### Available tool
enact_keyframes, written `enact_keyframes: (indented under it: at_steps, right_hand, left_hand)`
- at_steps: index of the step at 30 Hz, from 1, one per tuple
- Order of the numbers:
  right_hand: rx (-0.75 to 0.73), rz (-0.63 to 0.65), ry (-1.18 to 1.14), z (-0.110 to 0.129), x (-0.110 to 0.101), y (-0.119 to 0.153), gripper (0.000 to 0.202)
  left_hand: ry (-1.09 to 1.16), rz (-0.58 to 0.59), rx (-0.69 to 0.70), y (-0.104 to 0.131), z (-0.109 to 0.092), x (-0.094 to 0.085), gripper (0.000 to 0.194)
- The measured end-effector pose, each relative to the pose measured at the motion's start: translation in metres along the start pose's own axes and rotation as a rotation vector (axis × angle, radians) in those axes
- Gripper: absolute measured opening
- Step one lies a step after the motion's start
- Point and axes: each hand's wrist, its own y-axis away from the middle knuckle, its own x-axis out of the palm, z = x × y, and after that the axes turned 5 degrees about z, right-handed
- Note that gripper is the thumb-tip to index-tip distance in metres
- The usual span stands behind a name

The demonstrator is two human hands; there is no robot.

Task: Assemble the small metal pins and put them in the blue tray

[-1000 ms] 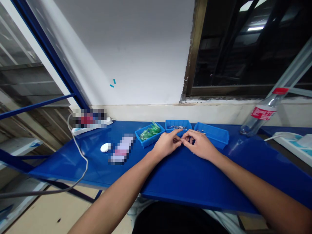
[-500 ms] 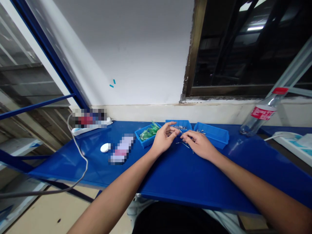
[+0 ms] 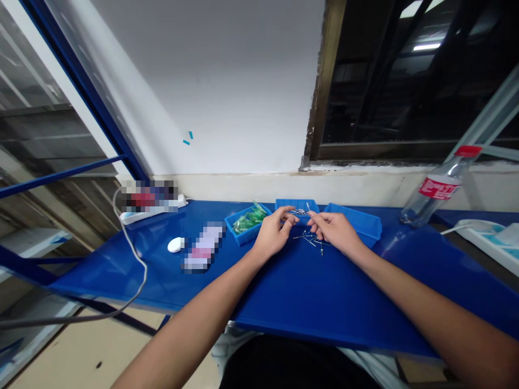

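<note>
My right hand [image 3: 329,226] pinches a thin metal pin [image 3: 308,207] that points upward from its fingertips. Just to its left, my left hand [image 3: 276,231] is curled, its thumb and forefinger close together; whatever they hold, if anything, is too small to make out. Behind the hands, a blue bin [image 3: 298,204] contains many small metal pieces. Several loose metal pins [image 3: 310,240] lie on the blue table below my right hand. A second blue bin [image 3: 357,222] stands partly behind that hand. Green packets [image 3: 252,217] fill a third bin [image 3: 245,237] beside my left hand.
On the left of the table [image 3: 324,302] are a pixelated flat object [image 3: 204,247], a white round object [image 3: 175,245] and a power strip [image 3: 154,209] with a cable. A plastic bottle [image 3: 436,189] stands at the right, near another power strip [image 3: 492,243].
My hands have moved apart slightly. The pin in my right hand now points up, clear of my left hand. More of the loose pins on the table show.
</note>
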Motion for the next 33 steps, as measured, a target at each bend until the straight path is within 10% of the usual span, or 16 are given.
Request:
enact_keyframes:
  at_steps: [15,22,33]
  right_hand:
    - [-0.646,0.196,0.65,-0.011,0.007,0.009,0.025]
    - [-0.702,0.253,0.679,-0.003,0.007,0.011,0.022]
    - [-0.559,-0.057,0.353,0.015,0.005,0.02,0.015]
  left_hand:
    - [-0.268,0.069,0.033,0.0,0.004,-0.003,0.036]
    - [-0.301,0.085,0.024,0.0,0.002,-0.002,0.034]
    - [-0.161,0.115,0.016,0.004,-0.005,0.001,0.036]
